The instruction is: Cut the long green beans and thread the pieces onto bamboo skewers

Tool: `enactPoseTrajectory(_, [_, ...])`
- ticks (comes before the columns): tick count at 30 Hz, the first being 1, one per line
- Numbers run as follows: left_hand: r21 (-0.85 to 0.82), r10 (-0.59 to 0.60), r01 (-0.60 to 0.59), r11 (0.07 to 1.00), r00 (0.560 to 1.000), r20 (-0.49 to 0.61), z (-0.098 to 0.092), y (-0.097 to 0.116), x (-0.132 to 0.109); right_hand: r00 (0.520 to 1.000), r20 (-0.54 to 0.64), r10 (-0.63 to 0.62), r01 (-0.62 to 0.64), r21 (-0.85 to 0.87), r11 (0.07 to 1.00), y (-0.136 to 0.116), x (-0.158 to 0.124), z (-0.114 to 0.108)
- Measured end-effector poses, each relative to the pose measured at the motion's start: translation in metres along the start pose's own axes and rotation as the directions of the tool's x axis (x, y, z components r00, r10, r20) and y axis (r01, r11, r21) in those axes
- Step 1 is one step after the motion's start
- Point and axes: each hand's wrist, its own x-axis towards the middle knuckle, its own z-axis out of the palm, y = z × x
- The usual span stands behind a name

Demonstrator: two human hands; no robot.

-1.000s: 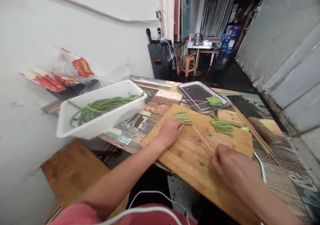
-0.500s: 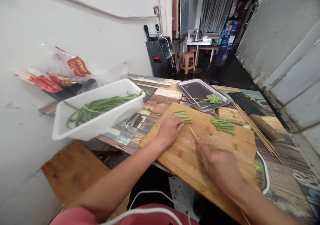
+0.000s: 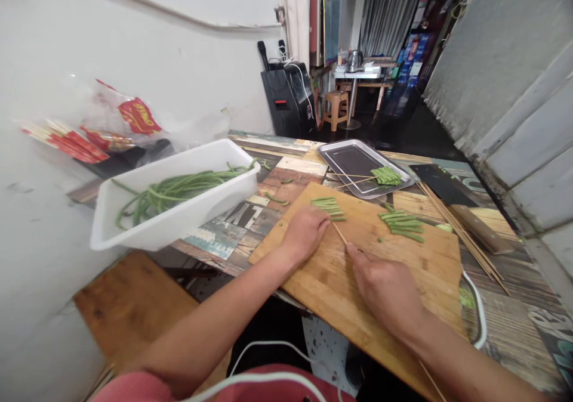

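My left hand (image 3: pixel 305 235) rests on the wooden cutting board (image 3: pixel 394 271), its fingers closed on a small row of cut green bean pieces (image 3: pixel 328 207). My right hand (image 3: pixel 385 285) is closed around a thin bamboo skewer (image 3: pixel 339 233) whose tip points into that row. A second pile of cut bean pieces (image 3: pixel 400 222) lies further right on the board.
A white tub (image 3: pixel 179 220) of long green beans sits at the left. A metal tray (image 3: pixel 353 166) behind the board holds a finished bean skewer. Loose skewers (image 3: pixel 461 238) and a cleaver (image 3: pixel 456 202) lie at the right. A bag of skewer packs leans on the wall.
My right hand has moved left across the board, bringing the skewer tip up to the bean pieces under my left hand. My left hand has stayed put.
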Motion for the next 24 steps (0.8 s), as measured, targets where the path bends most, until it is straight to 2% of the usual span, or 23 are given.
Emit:
enactPoseTrajectory(9, [0.035,-0.006,0.005,0.999,1.000,0.021,-0.0025,0.0028,0.0002,0.999,-0.039,-0.003,0.002,-0.011,1.000,-0.0006,0.0017,0.0046])
enactPoseTrajectory(24, [-0.009,-0.020,0.020,1.000,1.000,-0.007,-0.0013,0.0020,0.0003,0.998,-0.061,-0.001,0.000,-0.017,1.000,-0.0009,0.0020,0.0046])
